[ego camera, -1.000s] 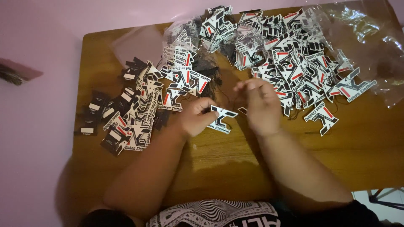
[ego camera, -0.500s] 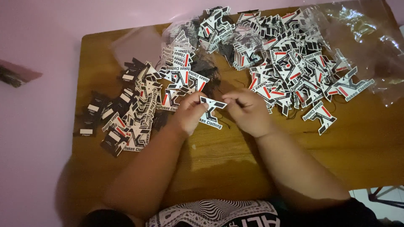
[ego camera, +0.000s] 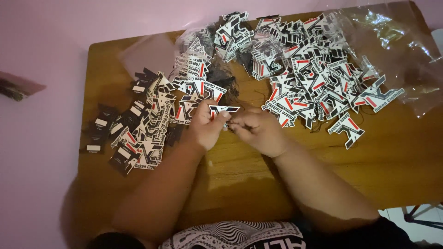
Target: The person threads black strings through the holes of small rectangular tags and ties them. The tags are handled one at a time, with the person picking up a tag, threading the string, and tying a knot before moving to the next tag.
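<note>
Over the middle of a wooden table (ego camera: 240,175), my left hand (ego camera: 206,125) and my right hand (ego camera: 258,130) meet around one black, white and red shaped cardboard tag (ego camera: 223,110). Both hands pinch this tag between fingertips, the left at its left end, the right at its lower right. A large loose heap of the same tags (ego camera: 314,78) lies to the right of my hands. A stacked row of tags (ego camera: 147,129), partly black side up, lies to the left.
Clear plastic bags (ego camera: 392,41) lie crumpled at the table's far right and under the tags at the top middle. A dark tangle of strings (ego camera: 224,80) sits just beyond my hands. Pink wall surrounds the table's left and far sides.
My hands have come together and lifted the tag slightly away from me; the right hand, apart from the tag a second ago, now grips it too.
</note>
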